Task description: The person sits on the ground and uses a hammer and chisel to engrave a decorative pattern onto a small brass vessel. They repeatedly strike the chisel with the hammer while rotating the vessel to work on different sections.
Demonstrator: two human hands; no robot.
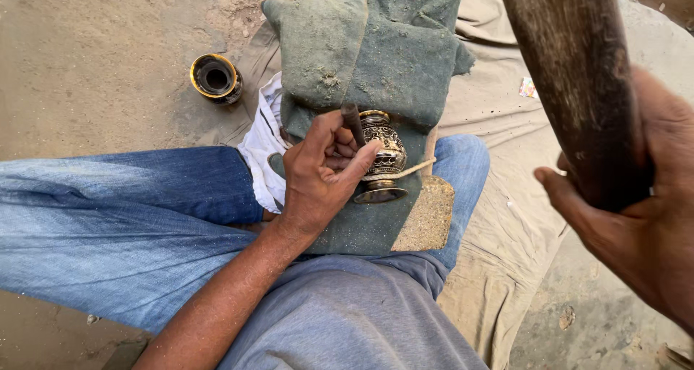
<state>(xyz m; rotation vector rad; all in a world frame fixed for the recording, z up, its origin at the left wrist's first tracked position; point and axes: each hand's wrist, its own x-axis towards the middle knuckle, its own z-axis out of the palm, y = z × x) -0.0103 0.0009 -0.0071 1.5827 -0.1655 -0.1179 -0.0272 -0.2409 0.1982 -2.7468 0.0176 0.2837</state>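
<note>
Both hands are busy: the right hand (636, 218) is clenched around a thick wooden mallet (578, 88) raised high, while the left hand (322, 175) pinches a dark chisel (353, 123) against a small engraved brass vase (382, 157). That vase lies on its side on a green cloth (376, 45) over the person's lap, across blue jeans (130, 211), a string running off it. I'd judge a short, square tap best, chisel kept steady. A second dark pot (215, 77) stands apart on the sandy floor (87, 66).
</note>
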